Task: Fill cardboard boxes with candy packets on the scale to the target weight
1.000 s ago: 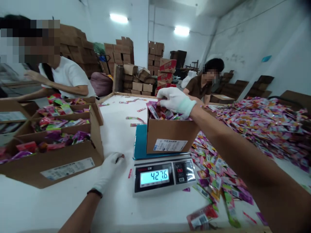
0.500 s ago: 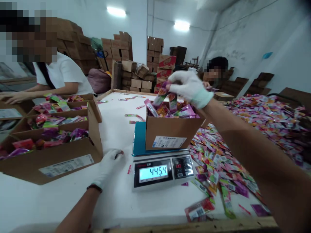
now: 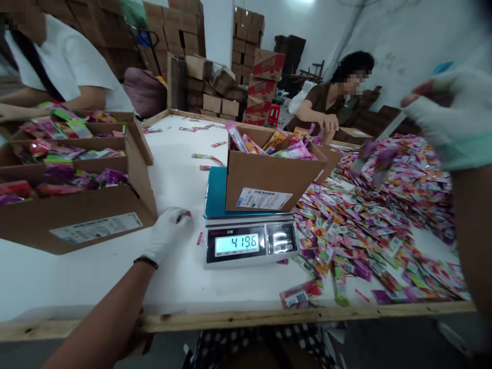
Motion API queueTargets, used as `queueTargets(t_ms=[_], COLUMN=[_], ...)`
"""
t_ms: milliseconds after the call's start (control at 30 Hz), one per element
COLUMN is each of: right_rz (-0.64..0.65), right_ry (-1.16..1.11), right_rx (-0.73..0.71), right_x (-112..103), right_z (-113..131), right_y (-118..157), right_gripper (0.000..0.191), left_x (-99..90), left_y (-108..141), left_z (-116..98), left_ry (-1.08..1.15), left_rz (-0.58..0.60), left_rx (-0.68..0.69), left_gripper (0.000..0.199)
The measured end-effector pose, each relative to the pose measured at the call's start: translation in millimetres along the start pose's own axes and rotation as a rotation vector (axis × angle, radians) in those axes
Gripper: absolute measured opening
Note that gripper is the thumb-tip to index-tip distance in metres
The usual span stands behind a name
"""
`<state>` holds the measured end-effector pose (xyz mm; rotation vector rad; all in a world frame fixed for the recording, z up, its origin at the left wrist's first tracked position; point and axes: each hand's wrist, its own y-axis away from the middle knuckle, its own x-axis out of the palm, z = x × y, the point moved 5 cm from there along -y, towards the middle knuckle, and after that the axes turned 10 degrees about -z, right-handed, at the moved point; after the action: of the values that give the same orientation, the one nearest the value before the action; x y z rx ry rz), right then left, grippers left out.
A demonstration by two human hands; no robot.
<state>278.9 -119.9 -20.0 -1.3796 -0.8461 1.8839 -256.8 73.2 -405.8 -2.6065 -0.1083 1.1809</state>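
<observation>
My left hand (image 3: 167, 230), in a white glove with bare fingertips, rests loosely curled on the white table, beside a cardboard box of candy packets (image 3: 103, 225). I see nothing in it. My right hand (image 3: 449, 110), gloved too, is raised at the upper right with thumb and fingers apart. Below and left of it, blurred purple packets (image 3: 378, 161) are in the air over the packet heap (image 3: 407, 179). A cardboard box (image 3: 269, 177) full of colourful packets stands on the teal plate of a digital scale (image 3: 249, 243), whose lit display shows the digits 4196.
On the left a co-worker in a white shirt (image 3: 77, 61) leans by the boxes. Another person (image 3: 326, 110) reaches behind the scale's box. Loose packets (image 3: 300, 294) lie near the wooden table edge (image 3: 230, 319). Stacked cartons (image 3: 265, 89) stand behind.
My right hand has moved right from above the scale's box and let go of the purple packets. The display digits changed from 4454 to 4196. My view has tilted down.
</observation>
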Motion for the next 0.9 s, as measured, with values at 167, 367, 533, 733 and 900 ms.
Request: queueTargets(t_ms=[167, 367, 533, 733, 900], right_rz=[-0.016, 0.429, 0.597, 0.336, -0.010], right_ry=[-0.047, -0.166, -0.161, -0.302, -0.433], right_rx=[0.007, -0.190, -0.143, -0.033, 0.205], right_x=[54.6, 155.3, 206.9, 184.5, 115.6], right_z=[104.8, 208.8, 231.9, 193.7, 115.4], right_y=[-2.8, -6.1, -6.7, -17.6, -27.2], right_gripper=[0.035, 0.055, 0.042, 0.023, 0.031], left_x=[-1.5, -5.1, -5.8, -6.8, -10.0], left_y=[1.4, 3.4, 3.2, 0.6, 1.0], left_z=[-1.6, -5.2, -5.1, -2.8, -6.9], left_ry=[-0.002, 0.006, 0.016, 0.037, 0.039], left_rz=[0.006, 0.004, 0.002, -0.030, -0.024], left_rx=[0.009, 0.002, 0.014, 0.025, 0.039], left_gripper=[0.040, 0.037, 0.035, 0.031, 0.031])
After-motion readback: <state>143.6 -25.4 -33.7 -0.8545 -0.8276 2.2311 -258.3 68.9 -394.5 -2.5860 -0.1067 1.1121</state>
